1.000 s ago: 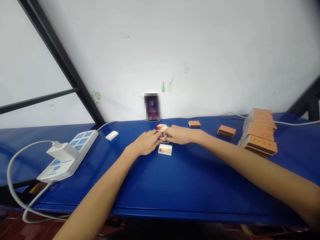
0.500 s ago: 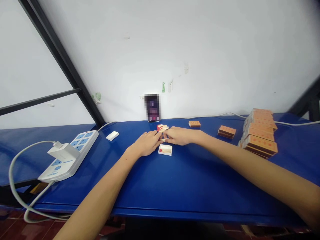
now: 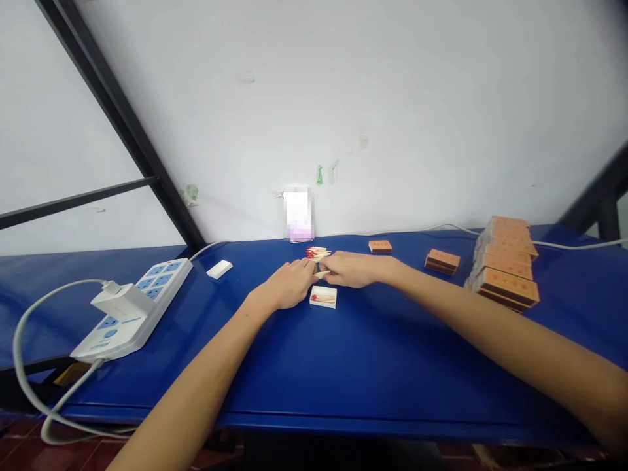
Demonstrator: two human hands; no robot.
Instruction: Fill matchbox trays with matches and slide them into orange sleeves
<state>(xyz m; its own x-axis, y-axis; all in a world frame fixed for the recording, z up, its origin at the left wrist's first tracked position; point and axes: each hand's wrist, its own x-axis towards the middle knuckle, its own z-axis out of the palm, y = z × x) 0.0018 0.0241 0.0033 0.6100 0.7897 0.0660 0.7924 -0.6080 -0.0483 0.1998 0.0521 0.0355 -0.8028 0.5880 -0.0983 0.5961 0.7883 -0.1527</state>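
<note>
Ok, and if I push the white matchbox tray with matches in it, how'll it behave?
The matchbox tray is probably light, being small and thin-walled. It would likely slide rather than tip, lying low and flat on the glossy blue tabletop. Its matches may shift, since they leave room inside.

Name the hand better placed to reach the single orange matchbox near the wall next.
Probably the right hand: the matchbox lies just beyond it, on its own side, whereas the left hand would have to reach across it.

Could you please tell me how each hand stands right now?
Left hand: appears closed on matches; fingertips partly hidden.
Right hand: appears closed on the same matches, from the other side.
</note>
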